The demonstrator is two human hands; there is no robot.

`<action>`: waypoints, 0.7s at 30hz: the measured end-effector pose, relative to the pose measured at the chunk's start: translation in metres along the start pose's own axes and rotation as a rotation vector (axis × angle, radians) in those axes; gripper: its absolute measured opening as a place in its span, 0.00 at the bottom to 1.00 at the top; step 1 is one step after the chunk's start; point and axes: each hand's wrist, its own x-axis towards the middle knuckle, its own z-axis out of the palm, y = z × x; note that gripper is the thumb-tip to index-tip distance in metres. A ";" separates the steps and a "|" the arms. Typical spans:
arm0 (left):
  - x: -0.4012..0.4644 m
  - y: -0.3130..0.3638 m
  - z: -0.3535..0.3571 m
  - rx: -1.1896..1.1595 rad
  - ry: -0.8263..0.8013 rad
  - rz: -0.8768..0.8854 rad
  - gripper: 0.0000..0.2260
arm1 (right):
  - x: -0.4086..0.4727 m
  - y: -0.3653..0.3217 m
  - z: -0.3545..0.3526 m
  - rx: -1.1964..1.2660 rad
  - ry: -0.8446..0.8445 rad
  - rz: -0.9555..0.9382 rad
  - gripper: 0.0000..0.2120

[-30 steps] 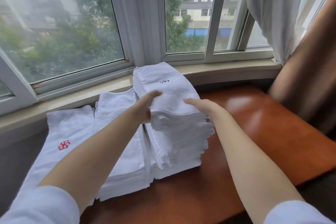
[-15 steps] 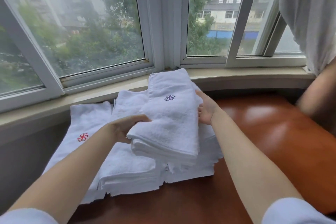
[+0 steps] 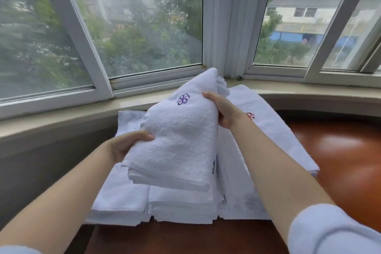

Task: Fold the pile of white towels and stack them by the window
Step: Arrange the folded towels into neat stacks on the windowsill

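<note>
A thick bundle of folded white towels (image 3: 181, 140), the top one marked with a purple flower logo, is lifted and tilted above the other towels. My left hand (image 3: 125, 144) grips its near left edge, thumb on top. My right hand (image 3: 221, 111) grips its far right edge. Below lie more folded white towels (image 3: 179, 206) in low stacks on the wooden table (image 3: 340, 161). Another folded towel with a red logo (image 3: 268, 121) lies to the right, reaching the sill.
The pale window sill (image 3: 61, 115) runs across behind the towels, with the window frames (image 3: 224, 27) above it. The reddish-brown table extends right and toward me. A dark wall drops below the sill on the left.
The bundle has been lifted off the stack and swung up and left, tilted. My right hand moved onto its far edge. The camera view shifted left.
</note>
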 end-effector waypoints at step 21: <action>-0.014 -0.091 -0.170 -0.118 0.074 -0.302 0.25 | 0.076 0.174 0.163 -0.411 0.227 0.288 0.42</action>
